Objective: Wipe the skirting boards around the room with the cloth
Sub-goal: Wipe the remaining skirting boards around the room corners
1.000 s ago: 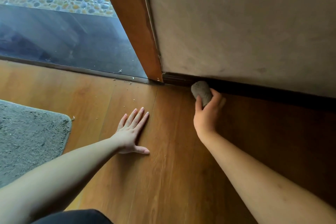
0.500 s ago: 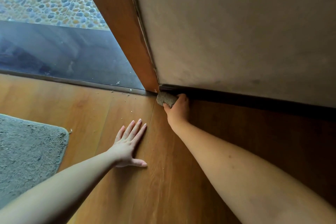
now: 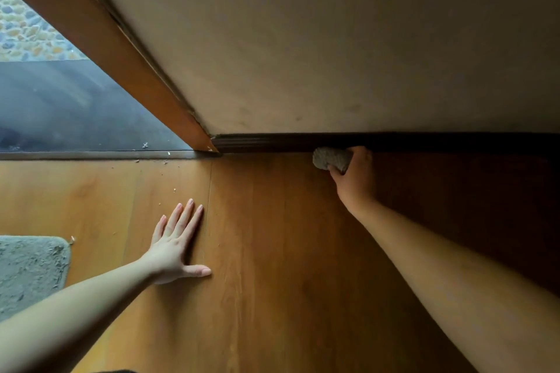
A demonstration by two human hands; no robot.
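Skirting board (image 3: 272,142), dark and ribbed, runs along the foot of a plain wall (image 3: 333,54) from the wooden door frame (image 3: 121,54) off to the right, where it sinks into shadow. A person's right hand (image 3: 356,179) grips a bunched grey cloth (image 3: 330,158), fingers curled round it, and presses it against the lower edge of the board where it meets the wooden floor (image 3: 272,251), some way right of the frame. The left hand (image 3: 175,247) holds nothing; it lies flat on the floor with fingers spread, apparently bracing the body. A grey mat (image 3: 30,269) lies at the left edge, and crumbs of debris are scattered near the door threshold (image 3: 91,155).

The step in hand looks to be a wiping stroke along this stretch of board, early in the circuit of the room. The next move likely calls for steady pressure on the cloth while sliding it further right into the shadowed length, and a shift of the bracing hand as the reach grows.

Half a second ago the cloth sat at the very corner, against the door frame; it is now well along the board to the right. The left hand keeps its place on the floor, and the camera has tilted to show more wall and less of the pebbled ground outside
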